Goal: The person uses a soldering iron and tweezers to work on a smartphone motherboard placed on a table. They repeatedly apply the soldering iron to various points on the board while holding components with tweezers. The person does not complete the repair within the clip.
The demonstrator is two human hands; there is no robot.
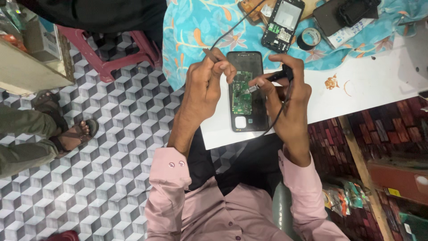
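The right hand (285,89) gripped a soldering iron (272,79), tip on the circuit board (241,91). The left hand (209,71) pinched a thin wire (232,27) just beside it.

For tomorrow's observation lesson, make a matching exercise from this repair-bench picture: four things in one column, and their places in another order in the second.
Things:
1. green circuit board
2. roll of tape
3. black cabled tool
4. pink stool

Places:
A. on the patterned floor, left of the table
B. in the right hand
C. on the open black phone
D. on the blue flowered cloth

Pairs: 1-C, 2-D, 3-B, 4-A
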